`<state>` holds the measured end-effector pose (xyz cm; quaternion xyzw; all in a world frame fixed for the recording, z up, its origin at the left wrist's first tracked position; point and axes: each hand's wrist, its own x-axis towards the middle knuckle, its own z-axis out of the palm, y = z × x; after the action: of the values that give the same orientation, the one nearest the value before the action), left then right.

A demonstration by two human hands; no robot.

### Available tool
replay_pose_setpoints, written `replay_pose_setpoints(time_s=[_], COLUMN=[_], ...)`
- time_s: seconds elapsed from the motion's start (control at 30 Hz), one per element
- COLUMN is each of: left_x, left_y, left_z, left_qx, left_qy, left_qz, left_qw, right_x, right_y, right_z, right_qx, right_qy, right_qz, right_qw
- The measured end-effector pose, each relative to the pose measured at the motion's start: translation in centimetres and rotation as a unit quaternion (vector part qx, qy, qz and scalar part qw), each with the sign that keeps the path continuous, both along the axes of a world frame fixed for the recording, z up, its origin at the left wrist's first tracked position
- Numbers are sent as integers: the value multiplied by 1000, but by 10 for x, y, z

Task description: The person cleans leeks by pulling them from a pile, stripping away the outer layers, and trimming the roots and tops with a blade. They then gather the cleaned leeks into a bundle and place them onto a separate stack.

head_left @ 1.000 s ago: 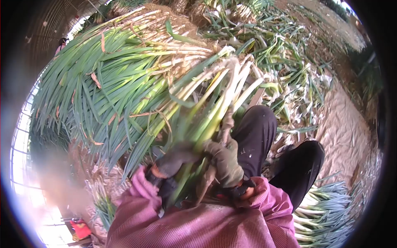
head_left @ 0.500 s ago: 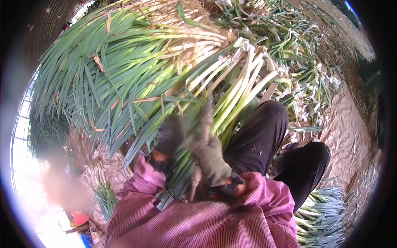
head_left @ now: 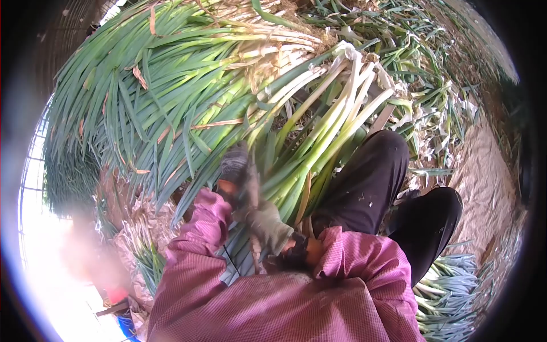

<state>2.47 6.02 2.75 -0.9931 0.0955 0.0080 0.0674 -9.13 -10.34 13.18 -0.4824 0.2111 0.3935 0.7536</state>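
Observation:
Gloved, my left hand (head_left: 233, 163) is at the lower edge of the large pile of green onions (head_left: 165, 97), its fingers blurred. Lower and to the right, my right hand (head_left: 269, 227), in a grey-green glove, is closed around something thin and brownish that I cannot make out clearly. A bunch of green onions with pale stems (head_left: 327, 131) slants from the upper right down to my lap, its leaves passing beside and beneath my hands.
Loose trimmed leaves (head_left: 421, 74) lie at the upper right. Brown sheeting (head_left: 481, 182) covers ground at the right. Stacked onions (head_left: 450, 290) sit at the lower right, a small bunch (head_left: 145, 251) at the lower left. My dark-trousered knees (head_left: 370, 176) are bent.
My right hand has moved left, and my left hand slightly up. The thin brownish thing has shifted left and down with the right hand. The pale-stemmed bunch appears slightly farther right.

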Motion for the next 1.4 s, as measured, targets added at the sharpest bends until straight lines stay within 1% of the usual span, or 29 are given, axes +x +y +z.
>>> replay_pose_setpoints(time_s=[0.03, 0.07, 0.13, 0.17, 0.23, 0.27, 0.3, 0.33, 0.4, 0.43, 0.53, 0.63, 0.73, 0.77, 0.87, 0.9, 1.0, 1.03, 1.07, 1.13, 1.17, 1.27, 1.3, 1.37, 1.4], left_x=[4, 4, -3, -10, -27, -34, -38, -45, -62, -62, -61, -40, -19, -7, 24, 36, 64, 68, 68, 72, 64, 55, 42, 35, 33], left_y=[19, 14, -5, -11, -21, -26, -32, -41, -57, -47, -41, -42, -52, -51, -41, -37, -31, -29, -27, -24, -36, -31, -45, -65, -74], left_z=[-22, -12, 31, 46, 64, 74, 86, 102, 126, 107, 80, 66, 58, 50, 15, 7, -4, -4, -9, -18, -11, -39, -15, 7, 16], left_qx=[-71, -106, -175, -175, -234, -262, -282, -345, -464, -414, -442, -349, -396, -389, -315, -281, -361, -418, -428, -445, -525, -487, -371, -283, -237], left_qy=[-57, -28, 32, 46, 49, 49, 130, 163, 228, 212, 206, 76, 50, 49, -46, -111, -80, -52, -67, -100, -112, -200, -258, -365, -417], left_qz=[-44, -28, 1, -9, -29, -39, 4, -8, -33, -100, -114, -193, -2, 34, -23, -50, 104, 130, 155, 202, 249, 210, 148, 132, 121], left_qw=[995, 994, 984, 983, 971, 963, 950, 924, 855, 880, 866, 914, 917, 919, 948, 952, 923, 897, 888, 867, 806, 824, 880, 877, 869], right_x=[0, -1, -3, 1, 12, 14, 14, 14, 9, 5, -1, -3, -6, -6, -4, -3, 3, 7, 11, 21, 21, 23, 27, 28, 27], right_y=[-1, 0, 6, 0, -18, -20, -22, -24, -29, -31, -39, -46, -40, -39, -38, -38, -41, -44, -45, -47, -45, -44, -45, -42, -42], right_z=[3, -6, -33, -26, -6, -7, -8, -9, -11, -12, -9, 1, -11, -14, -19, -21, -12, -6, -2, 3, 5, 4, 1, -2, -2], right_qx=[-9, 4, 29, 16, -10, 17, 45, 73, 91, 99, 66, 35, -11, -10, 5, 16, 25, 24, -2, -52, -34, 24, 47, 88, 89], right_qy=[-7, -12, -22, -26, -35, -21, -8, 5, -26, -40, -31, -21, -38, -42, -50, -51, -21, -6, -13, -30, -25, 8, 28, 15, 14], right_qz=[22, -4, -60, -68, -81, -106, -129, -153, -182, -197, -196, -169, -144, -140, -134, -133, -145, -150, -76, 71, 39, -54, -85, -164, -158], right_qw=[1000, 1000, 998, 997, 996, 994, 991, 986, 979, 975, 978, 985, 989, 989, 990, 990, 989, 988, 997, 996, 998, 998, 995, 982, 983])
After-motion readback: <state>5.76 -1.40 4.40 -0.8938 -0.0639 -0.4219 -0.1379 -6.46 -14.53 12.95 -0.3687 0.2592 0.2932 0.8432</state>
